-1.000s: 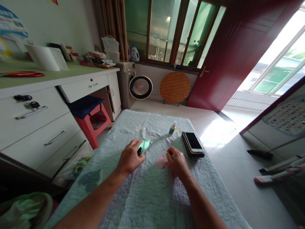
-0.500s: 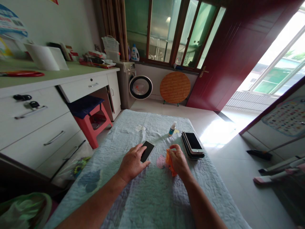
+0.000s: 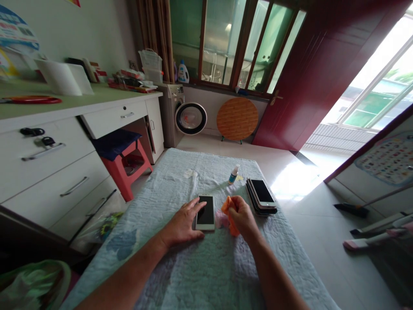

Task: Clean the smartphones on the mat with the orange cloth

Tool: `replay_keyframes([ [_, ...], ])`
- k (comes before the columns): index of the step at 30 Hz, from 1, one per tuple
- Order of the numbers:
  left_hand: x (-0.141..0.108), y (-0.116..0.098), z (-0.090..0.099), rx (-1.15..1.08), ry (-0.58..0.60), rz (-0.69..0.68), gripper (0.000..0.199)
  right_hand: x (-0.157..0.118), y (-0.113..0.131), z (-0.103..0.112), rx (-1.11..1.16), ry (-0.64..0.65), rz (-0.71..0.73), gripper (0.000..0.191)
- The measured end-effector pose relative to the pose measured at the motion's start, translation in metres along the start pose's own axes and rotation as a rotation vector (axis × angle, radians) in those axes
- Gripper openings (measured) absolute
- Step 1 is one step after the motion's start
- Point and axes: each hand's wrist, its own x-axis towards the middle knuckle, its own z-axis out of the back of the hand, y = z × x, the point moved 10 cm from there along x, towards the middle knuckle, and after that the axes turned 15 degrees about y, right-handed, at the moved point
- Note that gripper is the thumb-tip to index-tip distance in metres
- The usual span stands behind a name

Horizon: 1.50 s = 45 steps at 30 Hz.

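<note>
A white smartphone (image 3: 205,217) with a dark screen lies face up on the quilted pale blue cloth (image 3: 180,275). Beside its left edge rests my left hand (image 3: 184,221), fingers spread; the thumb is by the lower left corner and a fingertip reaches over the upper screen. My right hand (image 3: 241,215) pinches a crumpled orange cloth (image 3: 234,228) just right of the phone. Farther right sits a stack of phones (image 3: 263,193), a white-framed one on top. A small spray bottle (image 3: 234,174) with a white cap stands upright beyond my hands.
Along the left runs a white desk (image 3: 129,105) with drawers, a paper roll (image 3: 60,77) on top. A red stool (image 3: 121,159) stands before it. At the back are a washing machine with its round door (image 3: 191,118) open and a round wooden tabletop (image 3: 237,118).
The phone has turned from slanted to nearly straight and lies flat. My left hand's fingers have spread along its side. My right hand, with the orange cloth, has shifted only slightly.
</note>
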Motion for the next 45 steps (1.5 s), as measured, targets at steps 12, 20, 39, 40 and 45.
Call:
replay_keyframes([
  [12,0.003,-0.003,0.006,0.0,-0.112,-0.059,0.092,-0.014,0.058,-0.052,-0.6,0.079,0.318,0.018],
  [20,0.0,0.007,0.009,-0.01,-0.144,0.019,0.096,-0.017,0.058,-0.056,-0.639,0.206,0.301,0.026],
  [39,-0.001,-0.027,0.001,0.188,-0.132,-0.11,0.06,0.006,0.038,-0.057,-0.79,0.214,0.22,0.027],
  [40,-0.001,-0.027,0.0,0.2,-0.13,-0.106,0.059,0.009,0.037,-0.055,-0.817,0.207,0.211,0.027],
  [45,0.001,-0.026,-0.005,0.247,-0.112,-0.093,0.056,0.015,0.031,-0.048,-0.892,0.197,0.174,0.028],
])
